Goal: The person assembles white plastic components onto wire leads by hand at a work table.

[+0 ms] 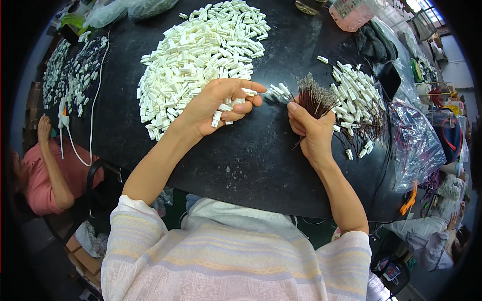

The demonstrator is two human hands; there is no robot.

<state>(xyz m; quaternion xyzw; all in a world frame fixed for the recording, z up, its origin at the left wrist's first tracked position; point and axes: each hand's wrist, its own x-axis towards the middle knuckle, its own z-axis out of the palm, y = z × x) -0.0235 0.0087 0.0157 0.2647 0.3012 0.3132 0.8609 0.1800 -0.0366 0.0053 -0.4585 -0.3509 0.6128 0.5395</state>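
Several small white plastic connector housings (pixel 225 106) rest in the curled fingers of my left hand (pixel 208 103), one of them pinched near the fingertips. My right hand (pixel 314 130) is closed round a fanned bundle of dark red wires (pixel 315 98) whose metal-tipped ends point up and away. Just left of that bundle, a few white housings (pixel 279 92) are grouped close to my right fingers. A large heap of loose white housings (pixel 193 55) lies beyond my left hand. To the right of my right hand is a pile of housings with wires attached (pixel 357 95).
The black table (pixel 241 170) carries a crumpled clear plastic bag (pixel 414 140), an orange-handled tool (pixel 409 199) and a pink container (pixel 351 14). A white cable (pixel 95 105) runs down the left side, beside more wired housings (pixel 80 75). A person in pink (pixel 50 175) sits at left.
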